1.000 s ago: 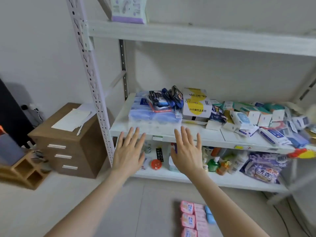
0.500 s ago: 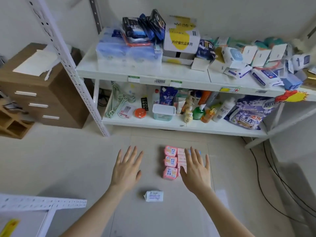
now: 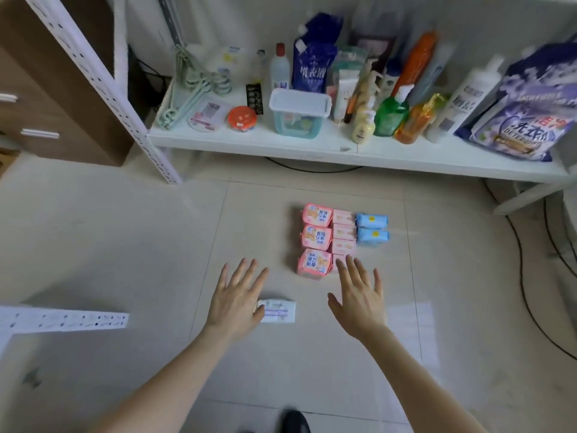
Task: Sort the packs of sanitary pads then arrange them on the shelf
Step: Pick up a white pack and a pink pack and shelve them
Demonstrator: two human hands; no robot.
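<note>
Sanitary pad packs lie sorted on the floor tiles in columns: three dark pink packs [image 3: 316, 239] on the left, several pale pink packs [image 3: 343, 231] in the middle, two blue packs [image 3: 372, 229] on the right. A single white pack [image 3: 278, 310] lies apart, nearer to me. My left hand [image 3: 237, 300] hovers flat with spread fingers, its thumb side over the white pack's left end. My right hand [image 3: 359, 300] is also flat and spread, fingertips over the nearest pale pink pack. Neither hand holds anything.
The white bottom shelf [image 3: 312, 148] carries bottles, a lidded plastic box [image 3: 298, 112], hangers, an orange-lidded jar and a detergent bag [image 3: 521, 120]. A perforated shelf post [image 3: 103, 85] stands left, a brown drawer cabinet [image 3: 46, 98] behind it. Cables run along the right floor. A loose white rail [image 3: 62, 320] lies lower left.
The view has tilted down from the middle shelf to the floor and moved closer to the packs. Both hands stayed spread and came down over the sorted packs and the white pack.
</note>
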